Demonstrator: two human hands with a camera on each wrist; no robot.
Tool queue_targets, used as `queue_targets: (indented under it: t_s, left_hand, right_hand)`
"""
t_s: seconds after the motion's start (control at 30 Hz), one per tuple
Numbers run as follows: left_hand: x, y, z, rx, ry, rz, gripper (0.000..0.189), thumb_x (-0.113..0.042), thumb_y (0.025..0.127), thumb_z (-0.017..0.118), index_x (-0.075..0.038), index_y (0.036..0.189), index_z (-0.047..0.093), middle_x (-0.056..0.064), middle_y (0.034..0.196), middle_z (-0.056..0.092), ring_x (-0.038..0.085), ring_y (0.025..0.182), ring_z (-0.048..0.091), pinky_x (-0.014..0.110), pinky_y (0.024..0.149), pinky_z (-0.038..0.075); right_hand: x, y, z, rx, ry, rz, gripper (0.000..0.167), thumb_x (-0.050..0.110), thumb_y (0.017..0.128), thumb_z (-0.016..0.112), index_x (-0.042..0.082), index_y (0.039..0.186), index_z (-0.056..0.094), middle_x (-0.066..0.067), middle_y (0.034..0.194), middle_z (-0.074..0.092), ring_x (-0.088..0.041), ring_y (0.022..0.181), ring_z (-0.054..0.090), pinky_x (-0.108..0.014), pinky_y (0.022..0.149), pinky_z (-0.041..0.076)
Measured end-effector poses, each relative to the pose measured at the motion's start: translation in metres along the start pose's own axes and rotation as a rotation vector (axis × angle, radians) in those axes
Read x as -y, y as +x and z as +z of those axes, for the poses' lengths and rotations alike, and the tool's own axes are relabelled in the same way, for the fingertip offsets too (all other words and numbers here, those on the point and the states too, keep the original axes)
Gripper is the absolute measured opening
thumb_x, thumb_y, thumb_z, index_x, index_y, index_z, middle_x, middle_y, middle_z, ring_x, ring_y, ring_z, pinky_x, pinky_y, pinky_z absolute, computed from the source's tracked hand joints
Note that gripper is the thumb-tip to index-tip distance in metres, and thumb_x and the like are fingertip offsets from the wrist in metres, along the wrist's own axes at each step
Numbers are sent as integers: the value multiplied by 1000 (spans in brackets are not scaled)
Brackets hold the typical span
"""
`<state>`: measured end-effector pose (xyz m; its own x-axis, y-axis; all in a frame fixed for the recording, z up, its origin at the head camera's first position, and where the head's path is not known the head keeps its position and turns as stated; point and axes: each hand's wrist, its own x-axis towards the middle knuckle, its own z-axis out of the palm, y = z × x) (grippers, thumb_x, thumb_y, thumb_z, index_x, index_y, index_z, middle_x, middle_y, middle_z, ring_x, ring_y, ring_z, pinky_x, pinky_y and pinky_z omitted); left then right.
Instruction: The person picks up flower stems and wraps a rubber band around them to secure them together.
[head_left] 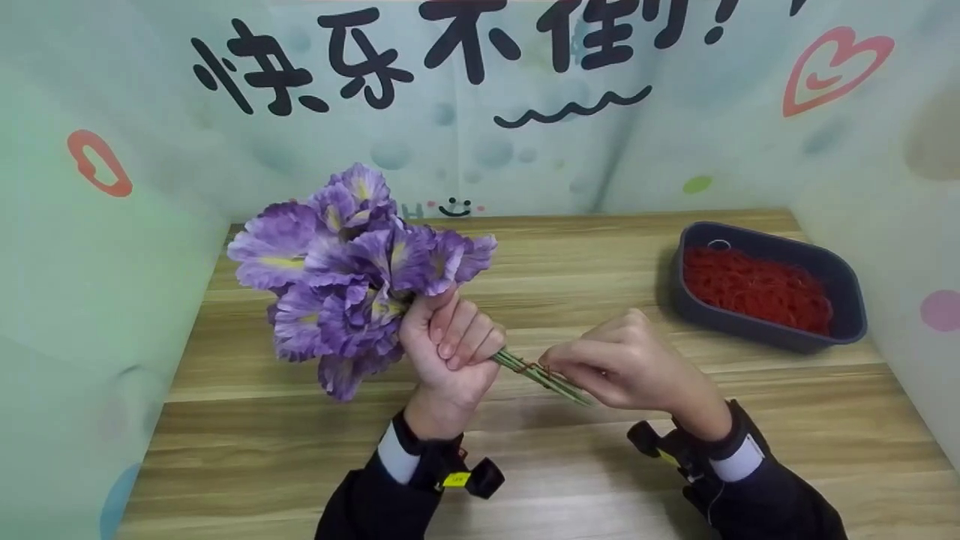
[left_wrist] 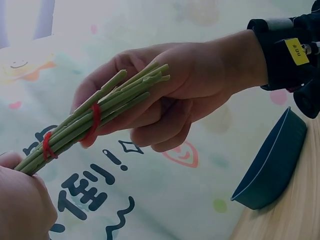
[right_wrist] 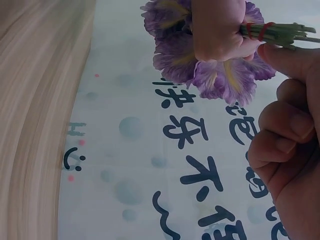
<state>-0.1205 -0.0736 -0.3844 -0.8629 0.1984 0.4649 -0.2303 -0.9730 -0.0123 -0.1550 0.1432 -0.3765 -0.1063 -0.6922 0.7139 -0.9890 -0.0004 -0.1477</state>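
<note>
My left hand [head_left: 454, 352] grips a bunch of purple artificial flowers [head_left: 337, 262] by the stems, close under the blooms, which point to the upper left. The green stems [left_wrist: 125, 92] stick out of the fist toward my right hand [head_left: 637, 367]. Two red rubber bands circle them: one rubber band [left_wrist: 47, 146] lies near the left fist, the other band [left_wrist: 96, 117] nearer the cut ends. At this outer band my right thumb and index finger pinch, the thumb tip [right_wrist: 266, 51] right against the stems. The other right fingers are curled in.
A dark blue bin [head_left: 742, 326] with a heap of red rubber bands [head_left: 750, 289] stands at the back right of the wooden table [head_left: 300, 450]. Printed panels [head_left: 450, 150] rise along the back and both sides.
</note>
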Motion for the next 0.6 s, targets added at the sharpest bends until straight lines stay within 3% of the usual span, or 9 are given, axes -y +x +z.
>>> queue_targets:
  t_s: [0.23,0.6]
  left_hand:
    - [5,-2,-3,-18,15,-22,55,-14,98,55,-20,57,19,-9,46,16,6,38,11,18,43,8]
    - [-3,0,1,-23,21,32,56,-14,96,56,-20,55,18,-9,45,15,6,38,11,18,43,7]
  right_hand:
    - [2,0,1,6,-30,48,14,13,105,65,9,103,78,2,73,76,-5,49,62,-17,47,50]
    - [4,2,2,31,-19,76,14,16,106,65,9,105,76,3,77,76,-3,52,63,-16,48,49]
